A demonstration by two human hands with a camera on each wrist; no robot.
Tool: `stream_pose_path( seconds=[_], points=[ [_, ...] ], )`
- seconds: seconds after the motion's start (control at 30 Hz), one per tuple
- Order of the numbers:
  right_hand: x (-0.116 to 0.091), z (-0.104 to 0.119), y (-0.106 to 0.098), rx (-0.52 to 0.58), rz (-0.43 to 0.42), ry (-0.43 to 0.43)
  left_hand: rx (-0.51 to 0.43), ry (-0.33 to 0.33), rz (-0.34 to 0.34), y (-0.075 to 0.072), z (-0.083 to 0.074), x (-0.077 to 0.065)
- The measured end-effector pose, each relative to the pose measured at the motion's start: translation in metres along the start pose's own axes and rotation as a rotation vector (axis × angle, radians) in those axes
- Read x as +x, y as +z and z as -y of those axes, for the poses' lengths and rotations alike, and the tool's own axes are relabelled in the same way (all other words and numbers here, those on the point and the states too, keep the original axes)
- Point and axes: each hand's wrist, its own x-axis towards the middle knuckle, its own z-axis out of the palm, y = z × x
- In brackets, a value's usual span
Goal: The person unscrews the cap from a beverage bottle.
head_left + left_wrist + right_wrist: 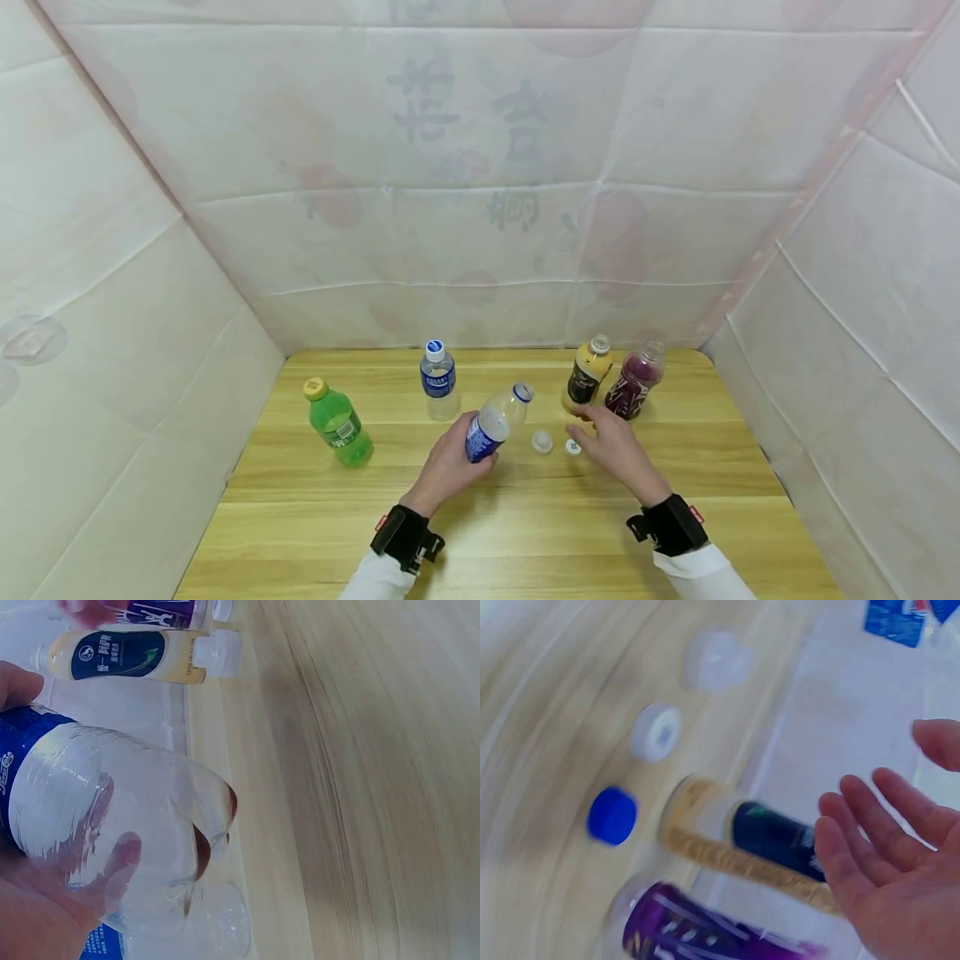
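My left hand grips a clear plastic bottle round its blue label, and the bottle leans to the right. Its neck has no cap; a little brown liquid shows in its base in the left wrist view. My right hand hovers over the table with fingers apart and nothing held. Near it lie a translucent cap, a white cap and a blue cap, which the hand hides in the head view. Just beyond stand a yellow drink bottle and a purple drink bottle.
A clear bottle with a blue label and white-and-blue cap stands at the back middle. To the left is a green bottle with a yellow cap. Pale cloth walls enclose the wooden table at the back and sides.
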Motion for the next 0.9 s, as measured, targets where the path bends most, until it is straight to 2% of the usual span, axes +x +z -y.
stream_pose_path(
  seconds=[0.43,0.73,0.9],
  points=[
    [0.002,0.036,0.000,0.572,0.022,-0.081,-0.013,-0.004,0.002,0.003,-0.006,0.002],
    [0.005,0.057,0.011,0.701,0.031,-0.083,-0.024,0.019,0.013,0.008,-0.011,0.004],
    [0.006,0.064,0.018,0.772,0.048,-0.039,-0.025,0.020,0.015,0.010,-0.012,0.005]
  ],
)
